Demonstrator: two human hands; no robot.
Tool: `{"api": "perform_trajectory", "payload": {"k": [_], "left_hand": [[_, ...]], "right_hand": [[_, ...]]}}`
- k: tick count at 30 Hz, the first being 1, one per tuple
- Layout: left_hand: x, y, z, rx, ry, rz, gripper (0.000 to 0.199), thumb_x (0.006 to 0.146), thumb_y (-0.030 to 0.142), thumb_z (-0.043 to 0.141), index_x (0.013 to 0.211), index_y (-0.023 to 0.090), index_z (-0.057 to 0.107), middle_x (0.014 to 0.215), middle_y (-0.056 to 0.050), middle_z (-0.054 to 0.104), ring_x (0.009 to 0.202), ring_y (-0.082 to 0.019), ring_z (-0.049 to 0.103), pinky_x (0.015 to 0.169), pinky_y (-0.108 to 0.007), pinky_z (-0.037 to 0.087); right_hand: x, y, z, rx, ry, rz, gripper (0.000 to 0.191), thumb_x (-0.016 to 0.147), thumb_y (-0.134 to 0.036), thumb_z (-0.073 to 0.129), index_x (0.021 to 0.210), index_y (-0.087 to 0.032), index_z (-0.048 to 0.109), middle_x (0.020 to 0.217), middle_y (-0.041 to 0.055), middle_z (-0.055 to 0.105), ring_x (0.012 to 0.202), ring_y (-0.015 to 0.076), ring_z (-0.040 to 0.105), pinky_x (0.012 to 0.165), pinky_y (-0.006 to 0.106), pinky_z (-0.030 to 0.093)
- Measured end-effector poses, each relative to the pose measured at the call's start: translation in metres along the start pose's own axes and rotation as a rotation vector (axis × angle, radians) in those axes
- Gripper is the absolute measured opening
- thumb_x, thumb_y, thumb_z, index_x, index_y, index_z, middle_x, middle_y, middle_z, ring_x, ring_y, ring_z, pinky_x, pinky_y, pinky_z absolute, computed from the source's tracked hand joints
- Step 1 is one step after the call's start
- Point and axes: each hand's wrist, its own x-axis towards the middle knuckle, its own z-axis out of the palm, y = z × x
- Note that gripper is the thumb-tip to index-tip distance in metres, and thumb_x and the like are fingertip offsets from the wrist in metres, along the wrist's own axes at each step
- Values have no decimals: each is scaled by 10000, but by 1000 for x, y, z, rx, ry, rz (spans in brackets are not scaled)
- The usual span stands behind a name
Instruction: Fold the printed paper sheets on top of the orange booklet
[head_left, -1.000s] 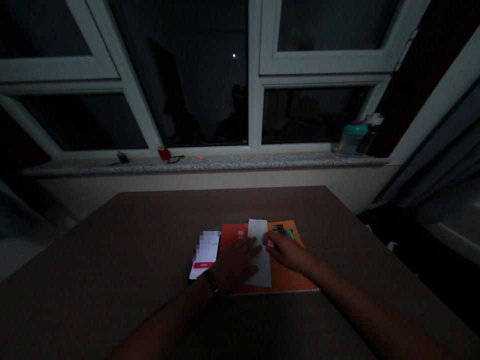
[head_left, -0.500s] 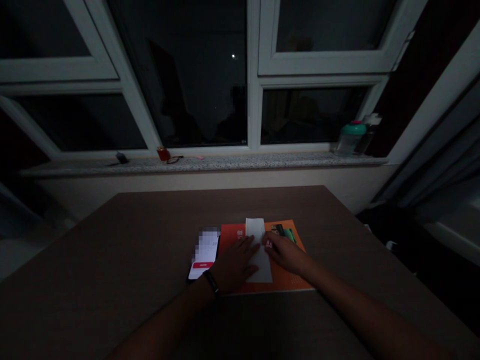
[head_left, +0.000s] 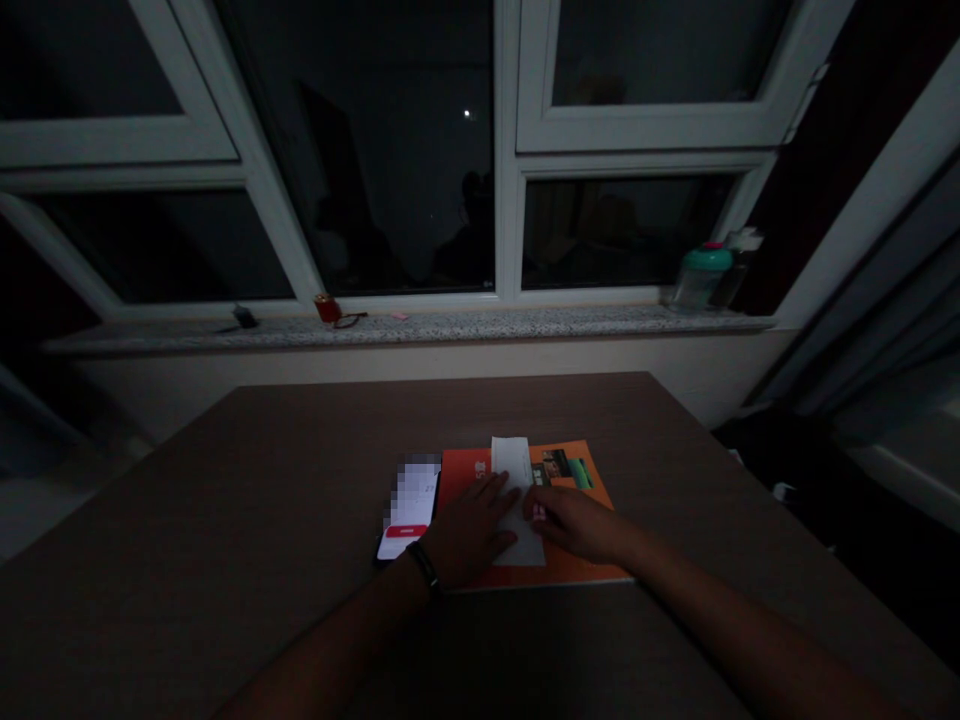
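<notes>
A white folded strip of paper (head_left: 513, 455) lies lengthwise over an orange-red book (head_left: 461, 472) on the table. My left hand (head_left: 466, 530), with a dark band at its wrist, rests flat on the paper, its fingers spread. Closed at the paper's right edge is my right hand (head_left: 576, 522). Something small and pinkish shows at its fingertips, too dim to name. Left of the book lies a phone (head_left: 411, 505) with its screen lit, partly blurred out.
The brown table (head_left: 300, 450) stands below a window with a granite sill (head_left: 465, 325). On the sill are a green-lidded bottle (head_left: 705, 275), another clear bottle behind it, a small red object (head_left: 327, 308) and a dark one (head_left: 244, 316). A curtain (head_left: 862, 290) hangs at the right.
My right hand has slid down along the paper's right edge, toward me, uncovering more of the book's pictures. My left hand, the paper and the phone stay put.
</notes>
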Motion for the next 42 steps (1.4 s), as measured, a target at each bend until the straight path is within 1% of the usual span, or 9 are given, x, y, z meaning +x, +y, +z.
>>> {"api": "perform_trajectory", "payload": {"k": [5, 8, 11, 14, 20, 28, 31, 37, 42], "left_hand": [[0, -2, 2, -2, 27, -32, 634, 931, 450, 551, 1465, 189, 328, 1568, -134, 246, 1437, -310, 232, 1150, -482, 272], [0, -4, 4, 1, 59, -50, 612, 941, 437, 537, 1461, 185, 332, 1542, -128, 312, 1432, -303, 250, 1151, -489, 271], [1, -5, 3, 1, 52, -45, 572, 961, 411, 506, 1460, 188, 337, 1519, -116, 362, 1422, -292, 276, 1149, -484, 282], [0, -5, 1, 1, 54, -30, 513, 979, 359, 475, 1457, 216, 353, 1518, -97, 367, 1419, -282, 286, 1146, -474, 292], [-1, -5, 4, 2, 49, -39, 526, 964, 321, 508, 1463, 294, 347, 1530, -91, 332, 1421, -308, 269, 1119, -498, 317], [0, -2, -4, -38, 38, -31, 485, 957, 313, 515, 1429, 280, 410, 1526, -92, 340, 1421, -310, 270, 1124, -498, 310], [1, -2, -3, -53, 43, -29, 506, 954, 312, 516, 1442, 302, 384, 1537, -79, 324, 1421, -306, 272, 1120, -502, 312], [1, -2, -2, -46, 9, -46, 573, 933, 280, 547, 1463, 330, 334, 1544, -75, 305, 1425, -310, 258, 1127, -507, 292], [1, -4, -3, -49, 22, -27, 549, 932, 304, 554, 1445, 315, 360, 1531, -73, 325, 1419, -302, 270, 1129, -508, 289]], "right_hand": [[6, 8, 7, -5, 79, 42, 186, 871, -155, 535, 1048, -211, 545, 925, 36, 640, 816, 171, 590, 694, 244, 402], [12, 14, 9, -25, 143, 53, 182, 873, -142, 519, 1041, -205, 544, 958, 48, 630, 854, 178, 588, 724, 256, 414], [15, 15, 7, -17, 149, 29, 186, 878, -135, 508, 1048, -204, 536, 960, 46, 624, 853, 172, 587, 738, 257, 421], [13, 13, 4, -26, 124, 16, 164, 882, -146, 519, 1033, -205, 540, 957, 46, 622, 868, 176, 585, 752, 262, 420], [5, 11, 1, -52, 25, -24, 143, 881, -159, 541, 1015, -210, 552, 898, 32, 621, 825, 174, 577, 712, 254, 406], [-4, 8, -4, 21, -91, -58, 134, 865, -186, 581, 997, -208, 582, 914, 30, 625, 820, 170, 572, 696, 244, 412], [-1, 9, -1, 41, -51, -32, 143, 863, -171, 573, 1001, -205, 575, 900, 24, 630, 793, 162, 575, 683, 238, 408], [12, 9, 8, 7, 135, 34, 177, 890, -137, 496, 1043, -196, 563, 925, 42, 636, 833, 174, 583, 719, 256, 405], [12, 7, 5, -5, 113, 17, 172, 884, -141, 511, 1040, -199, 557, 954, 46, 642, 860, 177, 594, 741, 261, 409]]}}
